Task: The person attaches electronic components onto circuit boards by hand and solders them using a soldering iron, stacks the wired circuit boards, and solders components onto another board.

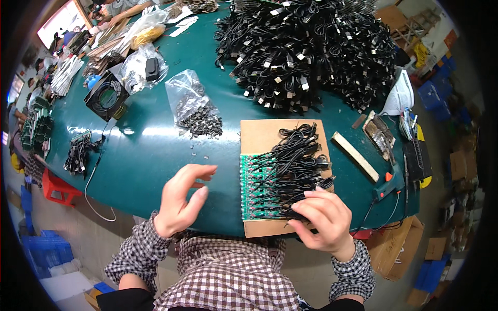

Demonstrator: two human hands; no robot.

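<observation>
A brown cardboard sheet (282,136) lies on the green table before me, bearing a row of green circuit boards (249,186). Black USB cables (298,168), looped in bundles, run rightward from the boards and lie over the cardboard. Left of the cardboard, my left hand (180,201) hovers above bare tabletop, thumb and fingers apart, holding nothing. At the cardboard's near right corner, my right hand (324,220) is beside the lowest cables. Its fingers are bent and spaced from the thumb, with nothing visible between them; whether the fingertips touch a cable is unclear.
A large heap of black USB cables (295,57) fills the far side. A plastic bag (189,98) spills small metal parts. To the right lie a pale bar (355,156) and a soldering gun (390,184). A small fan (106,97) and a cable bundle (79,153) stand leftward.
</observation>
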